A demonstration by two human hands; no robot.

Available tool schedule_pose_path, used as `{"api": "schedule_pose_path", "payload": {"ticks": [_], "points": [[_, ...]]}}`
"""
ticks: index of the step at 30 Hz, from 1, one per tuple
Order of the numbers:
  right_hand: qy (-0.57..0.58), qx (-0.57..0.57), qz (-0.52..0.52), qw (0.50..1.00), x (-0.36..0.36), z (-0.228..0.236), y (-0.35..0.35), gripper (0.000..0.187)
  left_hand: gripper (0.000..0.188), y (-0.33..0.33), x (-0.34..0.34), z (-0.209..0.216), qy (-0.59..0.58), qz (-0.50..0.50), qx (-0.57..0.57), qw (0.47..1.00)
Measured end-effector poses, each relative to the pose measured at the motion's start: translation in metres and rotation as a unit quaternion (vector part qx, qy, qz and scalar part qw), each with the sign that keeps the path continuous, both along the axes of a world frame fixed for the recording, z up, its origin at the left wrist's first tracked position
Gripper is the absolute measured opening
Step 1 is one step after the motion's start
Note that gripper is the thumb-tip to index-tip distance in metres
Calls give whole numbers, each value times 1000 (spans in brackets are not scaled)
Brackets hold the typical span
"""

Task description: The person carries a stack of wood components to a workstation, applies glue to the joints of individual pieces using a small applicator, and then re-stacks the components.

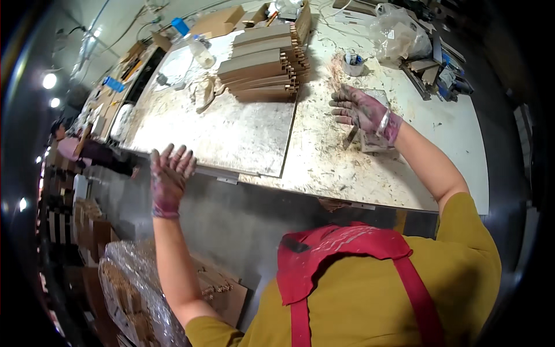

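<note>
My left hand point(169, 180), in a stained purple glove, is raised off the front edge of the worktable point(324, 173). Its fingers are spread and nothing is in it. Over the table at the right, my right hand point(367, 113) wears a similar dirty glove, its fingers stretched out to the left. Beneath that hand lies a grey flat block point(374, 144), partly hidden by the hand. A small dark strip point(350, 137) shows beside the block; whether the hand touches either cannot be made out. A white cup point(353, 65) with small items stands just beyond.
A stack of brown-grey strips point(260, 66) rests on a pale board point(231, 136). A cloth point(202, 92) and a clear bottle point(202, 56) are left of it. Offcuts point(430, 72) and plastic bags point(399, 32) fill the far right. A wrapped pallet point(136, 289) stands lower left; another person point(81, 147) is far left.
</note>
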State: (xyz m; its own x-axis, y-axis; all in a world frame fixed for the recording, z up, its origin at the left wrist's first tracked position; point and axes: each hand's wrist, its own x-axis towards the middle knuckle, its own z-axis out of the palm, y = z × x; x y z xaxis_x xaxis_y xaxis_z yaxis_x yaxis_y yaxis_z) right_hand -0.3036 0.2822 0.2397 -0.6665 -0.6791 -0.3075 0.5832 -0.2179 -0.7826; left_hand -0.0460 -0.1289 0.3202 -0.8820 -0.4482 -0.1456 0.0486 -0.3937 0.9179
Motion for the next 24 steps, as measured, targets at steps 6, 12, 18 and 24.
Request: {"api": "schedule_pose_path", "payload": {"ticks": [6, 12, 18, 24], "points": [[-23, 72, -112, 991, -66, -26, -97, 78, 85, -112, -187, -18, -75, -58, -2, 995], [-119, 112, -226, 960, -109, -41, -155, 69, 101, -152, -318, -127, -210, -290, 49, 932], [-182, 123, -265, 939, -119, -65, -178, 52, 59, -139, -352, -169, -172, -437, 112, 876], [-238, 125, -286, 920, -112, -14, -220, 43, 40, -126, -355, -147, -192, -457, 150, 855]]}}
